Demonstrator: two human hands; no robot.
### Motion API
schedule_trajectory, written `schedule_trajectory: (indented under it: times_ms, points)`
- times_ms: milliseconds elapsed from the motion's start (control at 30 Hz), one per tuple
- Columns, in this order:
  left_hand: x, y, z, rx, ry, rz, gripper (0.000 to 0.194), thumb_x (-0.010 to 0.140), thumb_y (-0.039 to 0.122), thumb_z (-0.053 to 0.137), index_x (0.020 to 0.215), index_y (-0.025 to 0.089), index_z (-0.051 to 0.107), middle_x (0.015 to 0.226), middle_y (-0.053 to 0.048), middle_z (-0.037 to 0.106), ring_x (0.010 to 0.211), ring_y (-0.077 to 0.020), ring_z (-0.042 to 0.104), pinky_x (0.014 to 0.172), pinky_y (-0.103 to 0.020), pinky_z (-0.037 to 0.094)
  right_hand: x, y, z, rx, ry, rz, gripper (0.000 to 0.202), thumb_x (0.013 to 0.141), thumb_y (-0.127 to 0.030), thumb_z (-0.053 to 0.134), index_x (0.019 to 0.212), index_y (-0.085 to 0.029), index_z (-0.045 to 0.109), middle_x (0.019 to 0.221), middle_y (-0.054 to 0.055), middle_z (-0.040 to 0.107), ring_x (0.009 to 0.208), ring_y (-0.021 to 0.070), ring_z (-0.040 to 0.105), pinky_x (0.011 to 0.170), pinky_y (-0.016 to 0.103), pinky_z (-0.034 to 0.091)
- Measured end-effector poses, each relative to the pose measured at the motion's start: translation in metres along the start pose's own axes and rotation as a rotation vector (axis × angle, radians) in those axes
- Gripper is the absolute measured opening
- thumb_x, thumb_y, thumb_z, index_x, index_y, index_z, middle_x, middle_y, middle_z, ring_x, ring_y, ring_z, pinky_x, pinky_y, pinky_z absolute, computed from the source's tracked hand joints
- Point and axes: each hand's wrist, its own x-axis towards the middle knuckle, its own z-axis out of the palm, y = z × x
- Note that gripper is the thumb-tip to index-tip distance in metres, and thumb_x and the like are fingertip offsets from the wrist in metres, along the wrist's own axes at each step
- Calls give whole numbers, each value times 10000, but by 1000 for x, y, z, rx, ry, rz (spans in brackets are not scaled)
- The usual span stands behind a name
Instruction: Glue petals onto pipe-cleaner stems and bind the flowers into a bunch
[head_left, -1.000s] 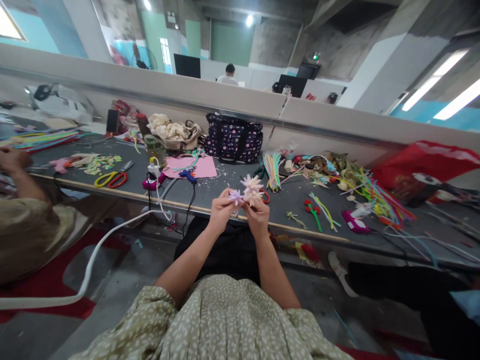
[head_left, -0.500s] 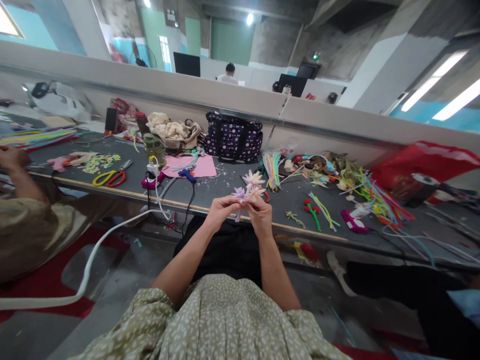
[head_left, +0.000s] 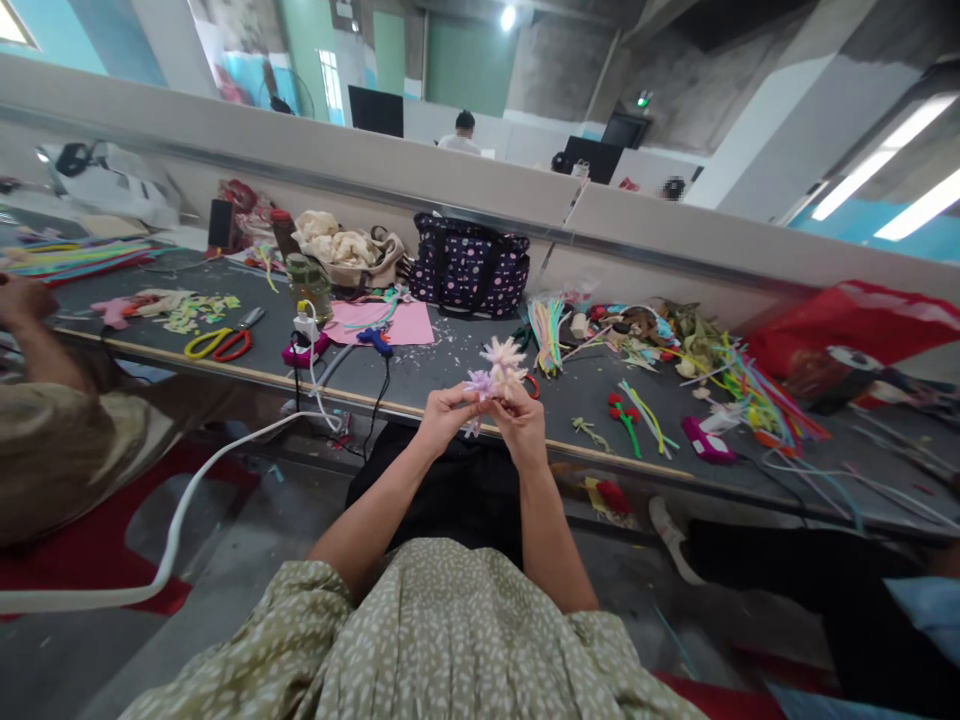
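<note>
Just above the table's front edge, both my hands meet around fluffy pipe-cleaner flowers. My left hand pinches a lilac pipe-cleaner flower, whose lower end pokes out beneath the fingers. Close against it, my right hand is closed on the cream pipe-cleaner flowers. The fingertips hide where the stems come together. Behind my right hand, a red scissor handle shows on the table.
A blue glue gun lies by pink paper. Scissors rest left, a patterned bag stands behind. Pipe cleaners and a red-and-green pipe-cleaner flower lie right. A white cable hangs front left. Another person's arm is far left.
The flowers have turned slightly in my fingers, with the cream ones now more upright and closer over the lilac one. My head view has shifted a little; the hands stay together.
</note>
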Motion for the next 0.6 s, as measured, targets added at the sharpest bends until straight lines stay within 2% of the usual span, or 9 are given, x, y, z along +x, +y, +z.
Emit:
schedule_trajectory:
  times_ms: [133,267,400,600]
  points:
    - [-1,-3,1,13,30,7,211,639,366,823,692,170,767,704,-32,672,716,-165,590,674,-270,451,-1,-11,-1,-43,35,-66,173,799,-367,693,837,-202,655,774,0,536,669,120,477,616,248,413]
    - [-1,-6,2,-7,47,33,200,628,352,831,700,174,775,743,-42,691,738,-173,604,694,-278,455,-4,-16,0,-74,108,-88,150,829,-338,657,789,-195,638,730,-8,572,629,112,505,621,249,440]
    - [-2,-7,4,-63,85,34,181,625,345,834,658,181,763,709,-35,679,718,-171,598,681,-282,459,-6,-17,2,-98,176,-97,137,828,-323,652,822,-186,663,750,15,629,656,134,580,654,271,488]
    - [-3,-8,2,-21,109,51,231,630,381,827,605,170,736,612,-26,631,667,-167,570,645,-286,453,-7,-19,9,35,187,-61,136,851,-306,629,790,-188,660,736,25,673,650,144,620,665,283,520]
